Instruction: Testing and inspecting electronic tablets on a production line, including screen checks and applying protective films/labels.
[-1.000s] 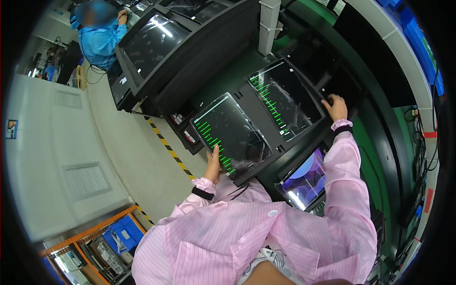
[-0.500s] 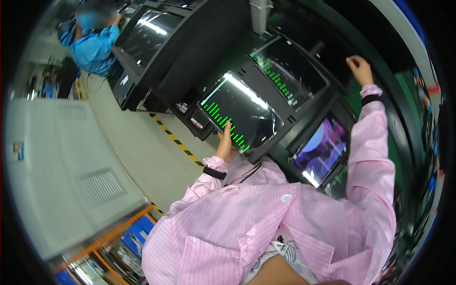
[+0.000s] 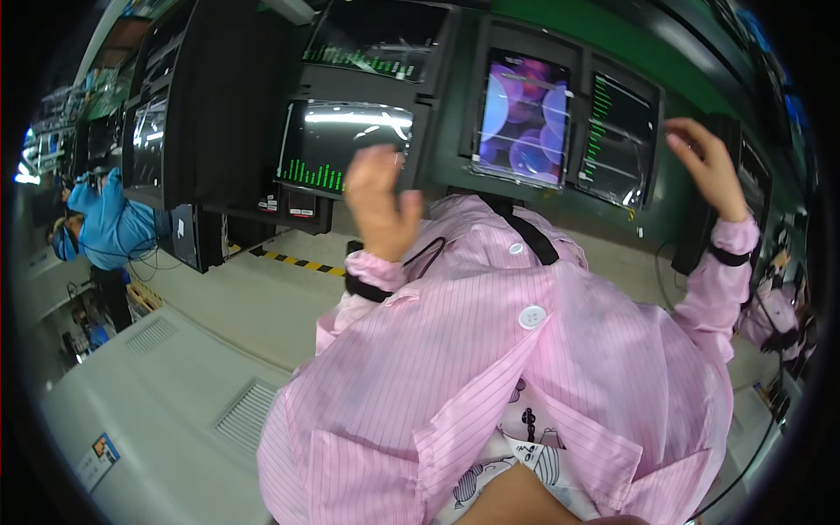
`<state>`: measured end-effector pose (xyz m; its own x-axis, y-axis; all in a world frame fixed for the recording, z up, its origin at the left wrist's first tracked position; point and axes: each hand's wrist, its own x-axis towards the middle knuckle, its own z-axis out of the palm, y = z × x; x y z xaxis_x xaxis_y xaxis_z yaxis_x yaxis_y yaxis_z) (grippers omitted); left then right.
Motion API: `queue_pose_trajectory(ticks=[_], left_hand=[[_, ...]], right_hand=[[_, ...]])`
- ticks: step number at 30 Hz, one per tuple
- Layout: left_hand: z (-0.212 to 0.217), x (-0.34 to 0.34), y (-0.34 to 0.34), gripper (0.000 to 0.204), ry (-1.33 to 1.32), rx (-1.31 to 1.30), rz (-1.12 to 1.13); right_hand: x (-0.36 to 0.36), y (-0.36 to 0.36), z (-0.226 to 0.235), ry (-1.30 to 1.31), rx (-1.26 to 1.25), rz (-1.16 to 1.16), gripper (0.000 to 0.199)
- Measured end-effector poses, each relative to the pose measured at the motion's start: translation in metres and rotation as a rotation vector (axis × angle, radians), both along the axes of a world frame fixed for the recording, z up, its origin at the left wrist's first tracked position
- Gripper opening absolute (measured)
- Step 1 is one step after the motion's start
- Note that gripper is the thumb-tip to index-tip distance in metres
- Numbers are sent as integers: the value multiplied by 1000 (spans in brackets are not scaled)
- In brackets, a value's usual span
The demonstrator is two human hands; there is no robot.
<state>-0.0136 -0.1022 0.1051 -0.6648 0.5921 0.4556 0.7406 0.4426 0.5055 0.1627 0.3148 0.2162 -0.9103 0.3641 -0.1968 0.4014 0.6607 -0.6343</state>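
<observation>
My left hand [image 3: 381, 203] is raised, slightly blurred, its thumb apart and nothing seen in it. It overlaps the lower right corner of a dark-screened tablet [image 3: 302, 140] with green bars, lying in a black holder. On the right, my right hand [image 3: 707, 166] hangs empty, fingers apart, beside another tablet with green bars [image 3: 626, 131]. Between the hands lies a lit tablet [image 3: 523, 122] with purple and blue bubbles on its screen. Farther back on the left is one more dark tablet [image 3: 376, 35] with green bars. Black bands circle both my wrists.
A person in blue [image 3: 114, 219] is at the far left, near more black holders with screens [image 3: 147, 140]. Yellow-black tape [image 3: 302, 263] marks the floor. A pale vented cabinet [image 3: 184, 394] fills the lower left. Pink clothing [image 3: 774, 315] shows at the far right.
My view has turned rightward along the bench. My left hand has come off the edge of the dark tablet. My right hand now hovers beside the rightmost tablet, its fingers more spread.
</observation>
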Motion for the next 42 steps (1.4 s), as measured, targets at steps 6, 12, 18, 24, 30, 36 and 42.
queue_pose_trajectory(ticks=[6,12,18,24,30,36,42], left_hand=[[-60,42,99,74,-133,-267,-216],[-94,54,120,110,-277,-357,21],[-97,48,119,113,-334,-318,34],[-98,36,111,114,-340,-311,-8],[-99,23,116,122,-467,-256,-112],[-105,22,113,126,-547,-213,-117],[-104,20,111,124,-511,-243,-133]], right_hand=[[56,-54,-145,131,-88,-223,15],[-16,-66,-214,408,-41,-275,28],[-84,-7,-251,413,142,-274,35],[-118,-14,-217,307,437,-245,36],[-134,14,-270,310,199,-340,38],[-130,6,-263,288,-67,-468,32],[-75,-90,-188,406,-65,291,35]])
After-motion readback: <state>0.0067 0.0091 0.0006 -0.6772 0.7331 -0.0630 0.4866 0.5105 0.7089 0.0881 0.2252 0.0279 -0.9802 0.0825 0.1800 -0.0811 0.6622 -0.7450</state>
